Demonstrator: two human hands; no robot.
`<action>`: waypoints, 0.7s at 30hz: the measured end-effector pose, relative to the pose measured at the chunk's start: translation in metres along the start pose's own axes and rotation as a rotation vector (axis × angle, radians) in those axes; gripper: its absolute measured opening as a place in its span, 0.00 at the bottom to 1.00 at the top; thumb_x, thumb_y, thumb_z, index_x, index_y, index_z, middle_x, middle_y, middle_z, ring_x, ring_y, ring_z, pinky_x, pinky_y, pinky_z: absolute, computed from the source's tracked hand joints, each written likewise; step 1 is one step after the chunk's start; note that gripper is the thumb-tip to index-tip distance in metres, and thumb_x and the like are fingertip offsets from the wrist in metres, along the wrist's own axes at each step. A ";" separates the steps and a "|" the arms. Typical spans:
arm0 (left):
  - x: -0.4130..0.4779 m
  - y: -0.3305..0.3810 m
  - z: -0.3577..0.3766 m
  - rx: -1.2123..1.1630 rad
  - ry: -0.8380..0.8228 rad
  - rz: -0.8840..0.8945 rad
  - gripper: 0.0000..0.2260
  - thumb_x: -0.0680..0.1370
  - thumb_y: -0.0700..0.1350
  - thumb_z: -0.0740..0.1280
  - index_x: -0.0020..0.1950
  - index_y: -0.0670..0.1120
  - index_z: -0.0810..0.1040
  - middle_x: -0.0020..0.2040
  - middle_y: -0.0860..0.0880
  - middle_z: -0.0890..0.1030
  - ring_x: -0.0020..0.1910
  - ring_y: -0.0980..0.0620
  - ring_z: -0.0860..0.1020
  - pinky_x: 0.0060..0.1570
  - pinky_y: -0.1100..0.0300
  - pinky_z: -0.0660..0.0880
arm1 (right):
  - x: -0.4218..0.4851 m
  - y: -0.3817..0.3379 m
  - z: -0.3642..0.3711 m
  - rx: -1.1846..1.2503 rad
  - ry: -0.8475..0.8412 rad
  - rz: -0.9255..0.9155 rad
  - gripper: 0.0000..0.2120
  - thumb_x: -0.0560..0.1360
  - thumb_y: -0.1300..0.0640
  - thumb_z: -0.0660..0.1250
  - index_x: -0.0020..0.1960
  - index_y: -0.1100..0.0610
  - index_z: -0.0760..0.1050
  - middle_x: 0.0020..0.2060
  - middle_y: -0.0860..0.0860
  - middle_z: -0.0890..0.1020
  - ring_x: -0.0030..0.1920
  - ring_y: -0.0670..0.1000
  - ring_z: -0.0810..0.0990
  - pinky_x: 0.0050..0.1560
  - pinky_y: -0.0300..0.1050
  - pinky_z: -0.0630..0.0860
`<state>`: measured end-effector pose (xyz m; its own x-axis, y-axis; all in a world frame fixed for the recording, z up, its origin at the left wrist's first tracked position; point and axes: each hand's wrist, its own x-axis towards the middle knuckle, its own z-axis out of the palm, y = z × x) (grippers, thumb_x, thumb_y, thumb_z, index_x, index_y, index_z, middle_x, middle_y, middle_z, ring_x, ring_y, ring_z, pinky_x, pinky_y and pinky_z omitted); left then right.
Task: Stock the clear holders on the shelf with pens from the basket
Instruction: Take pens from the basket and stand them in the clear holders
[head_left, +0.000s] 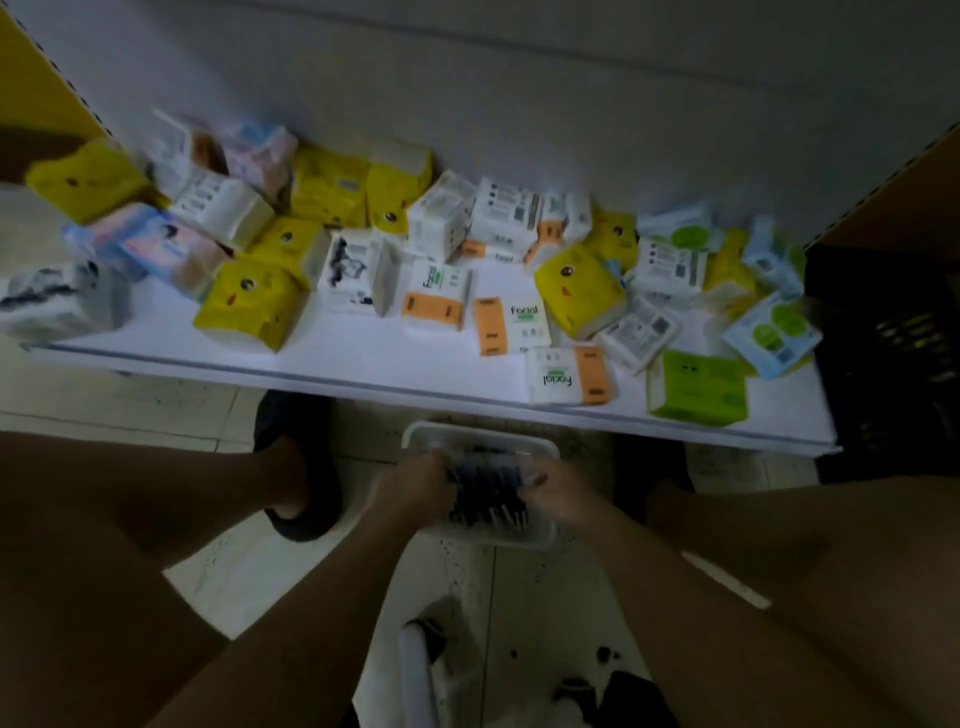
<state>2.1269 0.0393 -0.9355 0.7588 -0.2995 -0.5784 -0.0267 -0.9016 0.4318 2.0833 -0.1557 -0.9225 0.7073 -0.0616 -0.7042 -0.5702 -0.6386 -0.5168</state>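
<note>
A white basket (480, 434) sits on the tiled floor between my knees, below the shelf's front edge. It holds a bundle of dark pens (488, 491) lying side by side. My left hand (415, 486) grips the left end of the bundle with curled fingers. At the right end my right hand (558, 493) grips the same pens. The picture is dim and blurred, so single pens are hard to tell apart. No clear holders show in this view.
A white shelf (363, 358) above the basket is strewn with several tissue packs (249, 306) in yellow, orange, green and blue. A black crate (893, 358) stands at the shelf's right end. My legs flank the basket. A dark shoe (298, 467) rests left of it.
</note>
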 end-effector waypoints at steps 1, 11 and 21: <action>0.003 -0.007 0.009 0.004 -0.029 -0.003 0.15 0.79 0.46 0.62 0.65 0.47 0.72 0.57 0.44 0.80 0.52 0.46 0.78 0.48 0.55 0.77 | 0.007 0.009 0.003 0.007 -0.024 0.024 0.11 0.79 0.65 0.62 0.60 0.67 0.73 0.50 0.59 0.78 0.55 0.61 0.77 0.47 0.45 0.73; 0.056 -0.050 0.074 0.001 -0.298 -0.144 0.18 0.78 0.47 0.63 0.67 0.45 0.70 0.58 0.42 0.76 0.55 0.45 0.76 0.55 0.53 0.76 | 0.060 0.029 0.033 0.008 -0.050 0.123 0.15 0.78 0.60 0.65 0.62 0.65 0.73 0.51 0.57 0.77 0.50 0.54 0.76 0.50 0.43 0.73; 0.087 -0.046 0.107 -0.182 -0.300 -0.137 0.16 0.81 0.47 0.60 0.67 0.43 0.70 0.60 0.42 0.77 0.56 0.48 0.75 0.51 0.64 0.72 | 0.056 0.034 0.050 0.028 -0.070 0.161 0.09 0.79 0.57 0.63 0.56 0.58 0.77 0.49 0.56 0.80 0.47 0.56 0.78 0.45 0.47 0.73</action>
<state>2.1250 0.0214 -1.0797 0.5219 -0.2829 -0.8047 0.1981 -0.8774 0.4369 2.0824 -0.1424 -1.0040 0.5757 -0.1068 -0.8106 -0.6856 -0.6033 -0.4074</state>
